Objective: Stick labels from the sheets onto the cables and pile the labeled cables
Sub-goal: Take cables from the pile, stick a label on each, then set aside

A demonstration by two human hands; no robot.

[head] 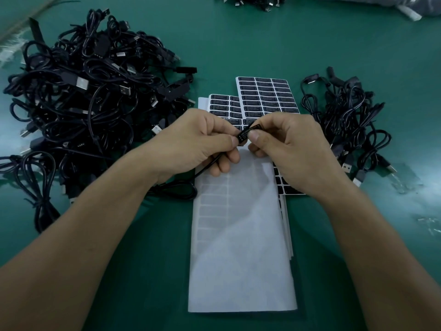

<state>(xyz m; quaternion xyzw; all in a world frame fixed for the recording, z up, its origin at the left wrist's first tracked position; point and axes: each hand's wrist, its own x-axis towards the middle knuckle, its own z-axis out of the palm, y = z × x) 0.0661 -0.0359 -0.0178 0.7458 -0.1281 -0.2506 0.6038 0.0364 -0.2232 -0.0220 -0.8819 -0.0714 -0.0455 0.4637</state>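
Left hand (198,142) and right hand (291,149), fingers curled, both pinch one cable (207,166) over the label sheets (267,96). The black label (245,133) on the cable reads "LED CON…", and the rest is hidden. Sheet labels read "LED CONTROLLER"; a left pile (83,91) and a right pile (346,120) of cables flank the sheets.

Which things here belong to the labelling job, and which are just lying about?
In the job: left hand, right hand, held cable, label pinched on it, label sheets, peeled backing sheet, large cable pile, small cable pile.
Lying about: clear plastic scraps, cables at the far edge, grey bag.
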